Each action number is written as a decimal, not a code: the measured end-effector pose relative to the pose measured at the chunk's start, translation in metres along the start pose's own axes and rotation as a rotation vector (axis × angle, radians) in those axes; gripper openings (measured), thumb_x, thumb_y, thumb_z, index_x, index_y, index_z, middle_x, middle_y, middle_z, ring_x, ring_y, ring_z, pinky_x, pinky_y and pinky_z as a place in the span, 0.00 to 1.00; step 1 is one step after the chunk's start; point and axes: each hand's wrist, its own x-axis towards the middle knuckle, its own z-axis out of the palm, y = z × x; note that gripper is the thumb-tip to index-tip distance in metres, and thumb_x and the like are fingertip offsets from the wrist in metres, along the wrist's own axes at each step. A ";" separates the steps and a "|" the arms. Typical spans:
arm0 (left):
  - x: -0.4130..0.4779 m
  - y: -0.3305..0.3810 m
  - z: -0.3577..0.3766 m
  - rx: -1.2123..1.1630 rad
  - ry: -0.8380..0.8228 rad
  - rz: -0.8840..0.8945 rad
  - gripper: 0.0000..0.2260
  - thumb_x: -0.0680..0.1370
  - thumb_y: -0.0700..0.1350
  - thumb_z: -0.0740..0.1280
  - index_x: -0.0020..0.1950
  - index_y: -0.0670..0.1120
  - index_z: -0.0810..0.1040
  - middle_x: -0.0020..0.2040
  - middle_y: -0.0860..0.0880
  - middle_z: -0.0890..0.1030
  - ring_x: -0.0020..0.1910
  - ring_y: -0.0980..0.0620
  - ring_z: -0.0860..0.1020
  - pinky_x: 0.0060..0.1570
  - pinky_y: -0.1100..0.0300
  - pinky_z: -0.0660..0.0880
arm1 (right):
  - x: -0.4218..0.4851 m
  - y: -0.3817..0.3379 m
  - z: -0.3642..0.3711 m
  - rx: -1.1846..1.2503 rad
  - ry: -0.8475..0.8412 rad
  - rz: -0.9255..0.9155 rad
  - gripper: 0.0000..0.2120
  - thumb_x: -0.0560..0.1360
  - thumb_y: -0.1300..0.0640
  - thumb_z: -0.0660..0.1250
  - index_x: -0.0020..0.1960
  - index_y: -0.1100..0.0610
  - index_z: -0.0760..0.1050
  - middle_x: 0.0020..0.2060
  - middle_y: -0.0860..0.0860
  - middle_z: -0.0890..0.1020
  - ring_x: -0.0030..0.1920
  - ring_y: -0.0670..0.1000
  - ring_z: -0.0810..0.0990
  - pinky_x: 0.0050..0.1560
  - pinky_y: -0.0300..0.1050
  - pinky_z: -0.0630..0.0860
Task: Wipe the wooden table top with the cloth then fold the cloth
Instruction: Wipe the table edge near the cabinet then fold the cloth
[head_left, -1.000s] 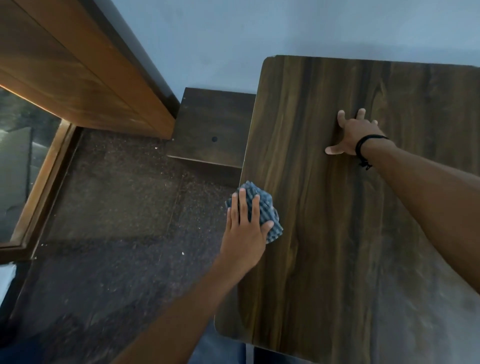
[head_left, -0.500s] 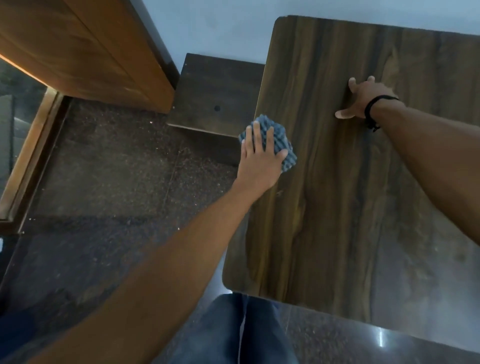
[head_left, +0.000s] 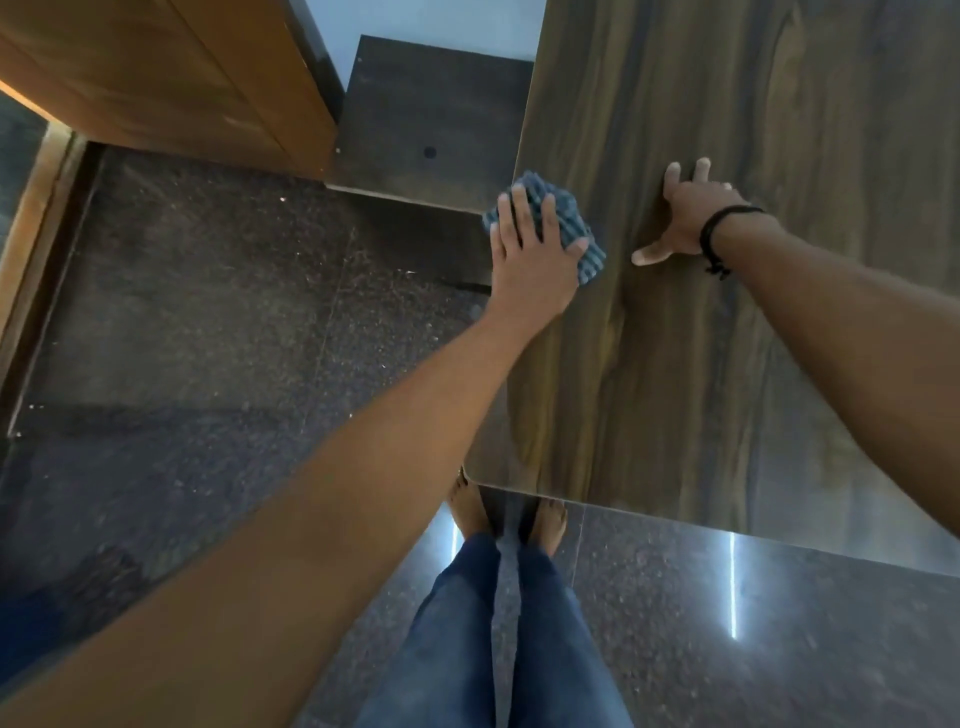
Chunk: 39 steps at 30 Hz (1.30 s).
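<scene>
Slid farther along desk (head_left: 727, 389) left edge than a second ago: bunched blue cloth (head_left: 569, 215), seemingly overhanging, pressed under flat-fingered left hand (head_left: 530, 265). Right hand (head_left: 691, 213) splayed flat just right.

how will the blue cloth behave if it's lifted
The cloth is bunched in soft ridges under the left hand, so it will likely sag and unfold when lifted. Part of it overhangs the table top edge, so a sideways push could drop it.

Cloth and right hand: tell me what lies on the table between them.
Nothing lies there. In the head view, only a bare strip of wooden table top separates the cloth from the right hand.
</scene>
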 end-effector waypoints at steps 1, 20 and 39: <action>0.005 0.000 -0.001 0.007 -0.005 -0.004 0.31 0.85 0.59 0.47 0.82 0.41 0.45 0.80 0.34 0.42 0.79 0.34 0.42 0.77 0.40 0.46 | 0.000 -0.002 -0.001 -0.006 0.000 0.008 0.65 0.64 0.40 0.80 0.81 0.55 0.37 0.80 0.61 0.39 0.78 0.69 0.51 0.75 0.65 0.58; -0.202 -0.026 0.077 -0.030 0.052 -0.144 0.32 0.83 0.61 0.42 0.82 0.44 0.42 0.81 0.37 0.39 0.80 0.37 0.39 0.78 0.41 0.43 | -0.077 0.046 0.073 -0.021 0.206 -0.165 0.40 0.78 0.36 0.63 0.81 0.51 0.52 0.80 0.58 0.52 0.74 0.65 0.62 0.68 0.62 0.67; -0.256 -0.009 0.107 0.001 0.095 -0.212 0.33 0.83 0.61 0.40 0.82 0.42 0.42 0.80 0.35 0.39 0.79 0.36 0.37 0.76 0.42 0.38 | -0.076 0.039 0.073 -0.037 0.198 -0.177 0.40 0.80 0.39 0.62 0.82 0.56 0.49 0.80 0.62 0.51 0.75 0.68 0.60 0.71 0.61 0.64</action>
